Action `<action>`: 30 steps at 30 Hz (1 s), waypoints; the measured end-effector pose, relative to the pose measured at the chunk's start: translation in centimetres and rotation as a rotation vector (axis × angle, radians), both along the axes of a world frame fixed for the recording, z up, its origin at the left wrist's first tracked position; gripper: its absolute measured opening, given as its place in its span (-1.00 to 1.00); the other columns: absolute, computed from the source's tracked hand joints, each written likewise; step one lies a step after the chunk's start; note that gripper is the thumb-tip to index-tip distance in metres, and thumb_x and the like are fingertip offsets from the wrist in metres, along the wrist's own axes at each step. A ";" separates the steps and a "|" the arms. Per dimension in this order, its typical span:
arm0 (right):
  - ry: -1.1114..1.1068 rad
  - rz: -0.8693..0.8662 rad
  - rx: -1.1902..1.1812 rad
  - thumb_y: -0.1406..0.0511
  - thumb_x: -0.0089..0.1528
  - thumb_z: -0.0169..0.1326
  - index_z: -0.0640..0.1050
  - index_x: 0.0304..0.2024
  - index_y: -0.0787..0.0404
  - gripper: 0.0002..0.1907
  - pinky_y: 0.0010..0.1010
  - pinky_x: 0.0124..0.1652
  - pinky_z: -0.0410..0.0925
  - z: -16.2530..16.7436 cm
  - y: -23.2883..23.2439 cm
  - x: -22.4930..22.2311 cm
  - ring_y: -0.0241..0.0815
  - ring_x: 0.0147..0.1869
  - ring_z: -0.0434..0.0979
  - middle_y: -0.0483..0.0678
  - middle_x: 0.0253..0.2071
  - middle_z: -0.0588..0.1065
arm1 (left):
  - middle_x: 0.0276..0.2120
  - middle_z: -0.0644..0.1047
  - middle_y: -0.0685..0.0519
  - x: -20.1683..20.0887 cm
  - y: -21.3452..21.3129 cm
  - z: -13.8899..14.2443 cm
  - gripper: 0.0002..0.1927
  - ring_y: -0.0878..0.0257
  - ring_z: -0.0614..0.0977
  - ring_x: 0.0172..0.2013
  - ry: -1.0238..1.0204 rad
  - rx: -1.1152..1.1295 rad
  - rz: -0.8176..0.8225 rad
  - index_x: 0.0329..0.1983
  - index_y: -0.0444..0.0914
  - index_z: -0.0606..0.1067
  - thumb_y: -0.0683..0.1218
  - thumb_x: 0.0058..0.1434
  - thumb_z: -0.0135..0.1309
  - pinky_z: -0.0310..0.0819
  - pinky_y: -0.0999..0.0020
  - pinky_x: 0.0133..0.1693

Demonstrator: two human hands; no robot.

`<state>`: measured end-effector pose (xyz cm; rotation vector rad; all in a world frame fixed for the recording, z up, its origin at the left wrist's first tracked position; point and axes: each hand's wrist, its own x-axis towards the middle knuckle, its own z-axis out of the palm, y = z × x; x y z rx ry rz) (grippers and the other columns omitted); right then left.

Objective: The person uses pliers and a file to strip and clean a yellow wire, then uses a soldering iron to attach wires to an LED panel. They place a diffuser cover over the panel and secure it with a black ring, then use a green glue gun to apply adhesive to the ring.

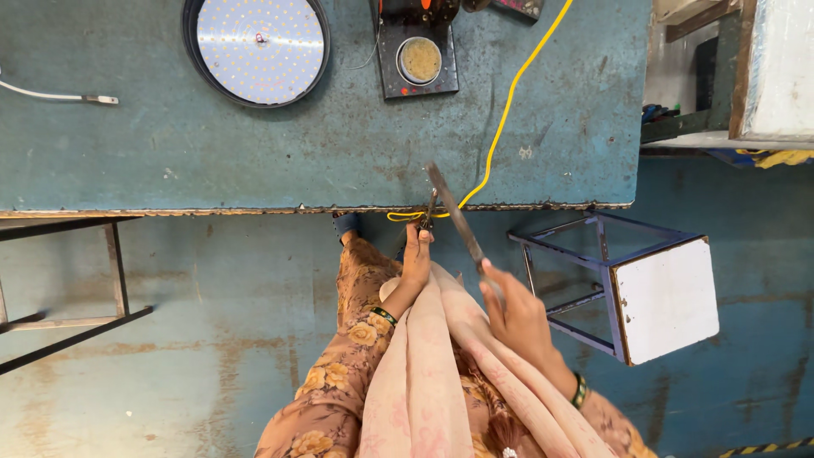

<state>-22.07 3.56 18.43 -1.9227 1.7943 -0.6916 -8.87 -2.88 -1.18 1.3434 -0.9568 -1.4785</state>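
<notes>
Floral brown sleeves, pink scarf, green bangles.

The table [254,161] had a matt blue top, scuffed and worn, with a chipped near edge. The round lamp panel [259,47] looked glossy metal, the yellow cable [509,110] smooth plastic, and the blade [454,212] dull metal. The scarf [424,373] was soft pink cloth; the stool [666,297] had a painted metal frame and a matt white seat.
</notes>
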 end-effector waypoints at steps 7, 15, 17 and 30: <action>0.094 0.063 -0.117 0.31 0.35 0.09 0.50 0.19 0.24 -0.65 -0.20 -0.35 0.41 -5.4 -3.9 1.0 0.11 -0.30 0.57 0.08 -0.25 0.55 | -0.27 0.36 0.09 -0.4 0.0 0.8 -0.58 0.31 0.39 -0.23 0.084 -0.054 0.023 0.12 -0.25 0.28 0.18 0.55 -0.28 0.34 0.40 -0.06; -1.294 -0.236 0.675 0.28 0.39 0.00 0.41 0.24 0.14 -0.64 -0.53 -0.71 0.11 -6.0 -6.6 -5.1 -0.33 -0.72 0.23 0.08 -0.46 0.43 | -0.32 0.32 0.12 1.7 0.8 1.1 -0.60 0.33 0.31 -0.29 0.265 0.054 -0.011 0.05 -0.31 0.33 0.15 0.61 -0.22 0.27 0.42 -0.16; -1.484 -0.265 0.736 0.27 0.39 -0.06 0.39 0.24 0.12 -0.64 -0.56 -0.74 0.12 -5.2 -4.0 -7.1 -0.34 -0.75 0.21 0.09 -0.49 0.42 | -0.32 0.31 0.15 3.0 1.9 0.9 -0.57 0.36 0.31 -0.28 0.181 0.029 -0.059 0.15 -0.27 0.33 0.16 0.56 -0.25 0.27 0.47 -0.14; -1.628 -0.291 0.839 0.30 0.41 -0.10 0.42 0.19 0.16 -0.69 -0.59 -0.76 0.08 -4.3 0.2 -6.2 -0.34 -0.78 0.16 0.12 -0.51 0.40 | -0.15 0.46 -0.10 3.9 4.2 2.9 -0.57 0.10 0.49 -0.14 -0.372 0.025 -0.039 0.31 -0.10 0.32 0.16 0.51 -0.26 0.32 0.17 0.00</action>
